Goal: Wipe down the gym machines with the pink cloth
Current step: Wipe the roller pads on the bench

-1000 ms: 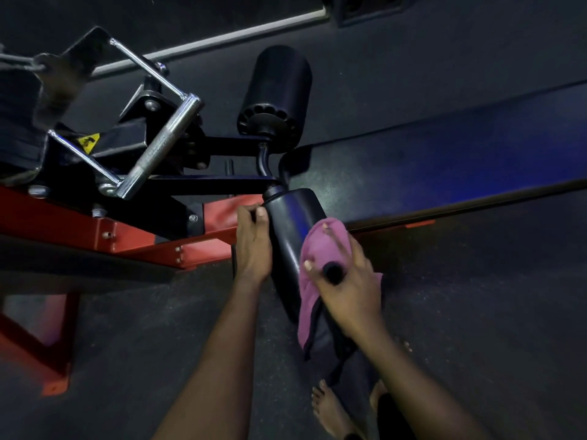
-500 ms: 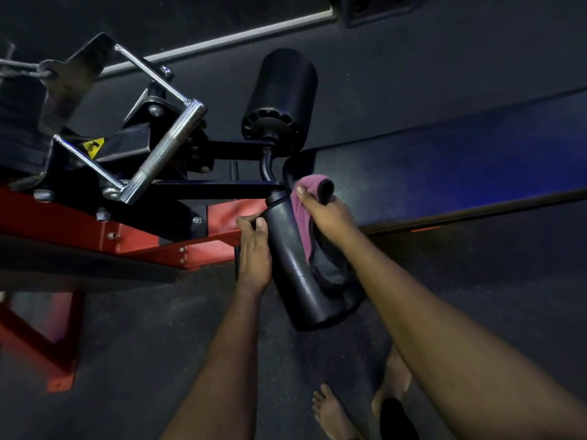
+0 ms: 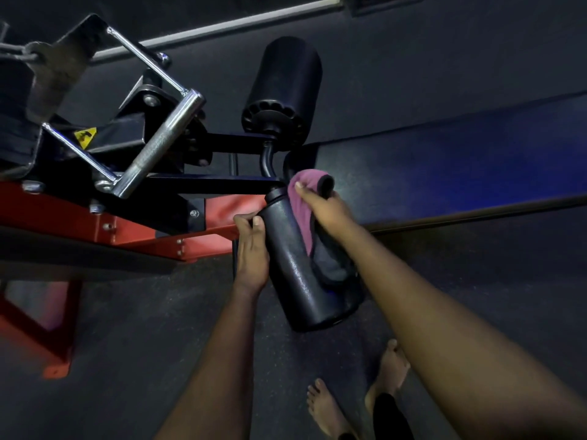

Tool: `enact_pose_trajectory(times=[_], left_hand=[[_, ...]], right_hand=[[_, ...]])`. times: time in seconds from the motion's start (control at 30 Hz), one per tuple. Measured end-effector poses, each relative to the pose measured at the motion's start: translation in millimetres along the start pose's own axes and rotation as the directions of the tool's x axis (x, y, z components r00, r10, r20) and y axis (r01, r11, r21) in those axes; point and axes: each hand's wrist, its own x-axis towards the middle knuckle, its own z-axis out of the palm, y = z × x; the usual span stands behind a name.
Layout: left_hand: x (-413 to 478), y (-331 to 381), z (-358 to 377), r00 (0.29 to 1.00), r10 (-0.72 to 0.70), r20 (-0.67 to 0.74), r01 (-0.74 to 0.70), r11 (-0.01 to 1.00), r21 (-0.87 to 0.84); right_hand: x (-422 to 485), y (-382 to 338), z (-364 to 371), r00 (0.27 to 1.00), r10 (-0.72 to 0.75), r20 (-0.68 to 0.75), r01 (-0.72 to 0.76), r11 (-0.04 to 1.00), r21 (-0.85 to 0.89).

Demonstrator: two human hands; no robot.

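Firmly, the right hand keeps its grip clamped on the pink cloth — bunched, a darker tail hanging below — at the upper end of the black roller pad. The left hand curls its grip round the pad's left side — both arms reach forward.

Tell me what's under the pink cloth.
The black roller pad: the cloth drapes over its upper right side, gripped there by the right hand. The pad's surface beneath the cloth is covered. The left hand grips the pad's left edge.
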Motion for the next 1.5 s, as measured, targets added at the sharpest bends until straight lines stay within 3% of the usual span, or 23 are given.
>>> enact_pose_trajectory(times=[0.07, 0.1, 0.2, 0.33, 0.4, 0.47, 0.57, 0.67, 0.77, 0.83, 0.93, 1.0, 1.07, 1.13, 1.23, 1.37, 1.47, 1.5], left_hand=[[1.2, -1.4, -0.5, 1.0, -0.013, -0.009, 0.013, 1.0, 0.022], [0.8, -1.3, -0.5, 1.0, -0.028, -0.007, 0.028, 0.999, 0.025], [-1.2, 0.0, 1.6, 0.999, -0.039, -0.008, 0.039, 0.999, -0.01], [-3.5, 3.1, 3.5, 0.999, -0.035, 0.0, 0.035, 0.998, -0.048], [-3.2, 2.7, 3.5, 1.0, -0.027, -0.012, 0.026, 0.998, -0.051], [-1.5, 0.6, 3.9, 0.999, -0.027, -0.023, 0.026, 0.999, -0.041], [-2.0, -1.4, 3.2, 1.0, -0.03, -0.009, 0.03, 0.999, -0.027], [-2.8, -2.7, 2.8, 0.999, -0.033, 0.024, 0.034, 0.999, -0.019], [0.5, -11.2, -2.9, 0.999, -0.032, 0.005, 0.032, 0.999, 0.03], [0.5, -7.6, -7.8, 0.996, 0.074, -0.05, -0.068, 0.992, 0.108], [-3.1, 10.5, -4.3, 0.971, 0.226, -0.077, -0.21, 0.961, 0.179], [-6.4, 25.4, 5.7, 0.989, 0.141, -0.037, -0.133, 0.977, 0.168], [-7.1, 28.6, 15.1, 1.0, 0.002, -0.003, -0.002, 0.987, 0.163], [-5.9, 23.5, 16.6, 0.999, -0.033, 0.001, 0.033, 0.997, 0.068], [-2.8, 9.8, 16.1, 0.999, -0.035, 0.007, 0.036, 0.993, -0.117], [-1.2, 3.6, 19.6, 1.0, -0.019, -0.005, 0.018, 0.987, -0.16], [0.3, 3.9, 18.1, 1.0, 0.002, -0.002, -0.002, 0.988, -0.152], [1.5, 3.7, 17.7, 1.0, 0.005, -0.002, -0.005, 0.99, -0.141]], right_hand=[[9.7, 11.7, -4.8, 0.995, 0.087, 0.052, -0.095, 0.982, 0.161], [2.2, 17.9, -7.0, 0.994, 0.092, 0.055, -0.099, 0.982, 0.163], [-47.0, 40.1, -16.4, 1.0, 0.007, -0.009, -0.008, 0.999, -0.048], [-95.7, 63.4, -16.5, 0.981, -0.188, -0.047, 0.167, 0.942, -0.292], [-92.8, 56.2, -14.7, 0.986, -0.156, -0.052, 0.132, 0.942, -0.309], [-70.4, 50.8, -16.5, 0.998, -0.008, -0.057, -0.002, 0.984, -0.177], [-39.6, 64.0, -29.7, 0.965, 0.2, 0.17, -0.234, 0.948, 0.214], [-46.9, 71.9, -46.4, 0.952, 0.113, 0.285, -0.213, 0.913, 0.349], [-57.4, 78.7, -42.2, 0.972, 0.117, 0.204, -0.18, 0.928, 0.327], [-70.4, 79.7, -31.1, 0.994, 0.092, 0.063, -0.106, 0.952, 0.286], [-96.0, 92.1, -19.2, 0.992, -0.017, -0.124, 0.026, 0.997, 0.068], [-118.6, 90.7, -12.5, 0.962, -0.218, -0.167, 0.189, 0.967, -0.174], [-132.7, 91.6, -5.2, 0.896, -0.421, -0.14, 0.311, 0.821, -0.48], [-142.3, 89.8, 2.5, 0.882, -0.462, -0.096, 0.305, 0.714, -0.63], [-145.1, 77.7, 8.7, 0.903, -0.422, -0.083, 0.251, 0.674, -0.695], [-109.5, 46.0, 7.0, 0.914, -0.398, -0.084, 0.235, 0.686, -0.688], [-64.6, 21.6, -1.0, 0.923, -0.358, -0.142, 0.226, 0.803, -0.552], [-46.1, 17.4, -5.8, 0.954, -0.268, -0.134, 0.184, 0.877, -0.444]])
